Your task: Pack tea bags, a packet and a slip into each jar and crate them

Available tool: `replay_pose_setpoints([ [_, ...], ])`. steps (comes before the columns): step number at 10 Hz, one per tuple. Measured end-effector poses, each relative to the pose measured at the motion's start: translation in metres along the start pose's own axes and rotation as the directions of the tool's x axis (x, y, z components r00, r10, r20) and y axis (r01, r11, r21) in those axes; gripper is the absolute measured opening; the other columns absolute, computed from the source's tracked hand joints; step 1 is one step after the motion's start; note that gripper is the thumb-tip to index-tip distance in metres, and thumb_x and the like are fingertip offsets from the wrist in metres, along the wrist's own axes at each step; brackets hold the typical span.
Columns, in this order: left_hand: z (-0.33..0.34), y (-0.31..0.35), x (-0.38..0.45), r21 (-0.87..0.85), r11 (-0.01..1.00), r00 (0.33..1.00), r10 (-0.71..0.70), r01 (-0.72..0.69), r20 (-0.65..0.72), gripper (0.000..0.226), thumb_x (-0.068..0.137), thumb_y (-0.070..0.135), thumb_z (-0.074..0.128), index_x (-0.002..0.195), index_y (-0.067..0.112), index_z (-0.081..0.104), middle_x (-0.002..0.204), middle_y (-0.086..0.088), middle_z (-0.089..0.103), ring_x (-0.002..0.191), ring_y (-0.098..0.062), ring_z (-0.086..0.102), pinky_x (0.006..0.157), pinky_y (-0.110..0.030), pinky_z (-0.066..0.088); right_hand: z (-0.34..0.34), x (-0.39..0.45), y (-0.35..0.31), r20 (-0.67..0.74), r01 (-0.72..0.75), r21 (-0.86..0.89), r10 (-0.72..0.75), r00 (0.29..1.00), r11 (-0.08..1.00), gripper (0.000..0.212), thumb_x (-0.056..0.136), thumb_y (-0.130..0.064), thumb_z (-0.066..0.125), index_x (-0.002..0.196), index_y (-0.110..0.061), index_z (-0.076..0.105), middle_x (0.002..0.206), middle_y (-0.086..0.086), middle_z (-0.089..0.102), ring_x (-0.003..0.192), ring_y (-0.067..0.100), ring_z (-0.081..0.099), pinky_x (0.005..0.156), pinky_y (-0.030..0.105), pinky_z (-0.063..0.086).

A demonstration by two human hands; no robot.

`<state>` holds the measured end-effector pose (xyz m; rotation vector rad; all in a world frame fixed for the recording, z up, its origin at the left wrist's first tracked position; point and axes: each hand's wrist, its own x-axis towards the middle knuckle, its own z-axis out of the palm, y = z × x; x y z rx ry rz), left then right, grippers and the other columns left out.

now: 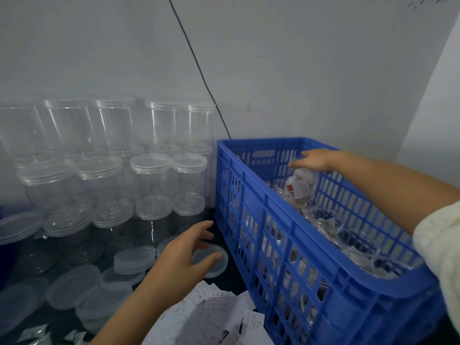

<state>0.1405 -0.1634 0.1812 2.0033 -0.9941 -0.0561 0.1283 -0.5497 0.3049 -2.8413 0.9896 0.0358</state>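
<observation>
The right hand (314,160) is gripping a filled jar (302,189) by its top, fingers curled over the rim, and is holding it inside the blue crate (251,195) at the far end. The clear plastic jar is probably light, smooth and slippery; rim holds suit it best. The left hand (185,255) is reaching, fingers spread, thumb touching a loose lid (214,263) beside the crate.

The crate (286,235) sits to my right against the wall (298,70), filled jars (302,188) inside it. Left of it, empty jars (151,180) stand stacked along the wall, loose lids (134,260) before them. Slips (216,317) lie heaped nearest me, just left of the crate
</observation>
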Motion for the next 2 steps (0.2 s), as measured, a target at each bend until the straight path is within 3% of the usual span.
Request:
replay_pose_setpoints([
  [1,-0.001,-0.003,-0.002,0.015,1.0,1.0,-0.003,0.004,-0.005,0.057,0.087,0.035,0.065,0.137,0.039,0.037,0.114,0.028,0.052,0.104,0.013,0.051,0.08,-0.001,0.038,0.002,0.002,0.005,0.018,0.012,0.051,-0.013,1.0,0.999,0.095,0.091,-0.071,0.046,0.16,-0.017,0.01,0.167,0.005,0.009,0.152,0.03,0.015,0.122,0.048,0.02],
  [2,-0.002,0.0,-0.004,0.021,1.0,1.0,-0.009,0.009,-0.004,0.058,0.087,0.036,0.065,0.137,0.04,0.036,0.112,0.03,0.051,0.103,0.017,0.049,0.078,0.001,0.037,-0.009,-0.007,-0.001,-0.097,0.063,0.08,-0.055,0.994,0.995,0.096,0.09,-0.068,0.051,0.16,-0.015,0.012,0.166,0.006,0.015,0.151,0.03,0.021,0.122,0.044,0.02],
])
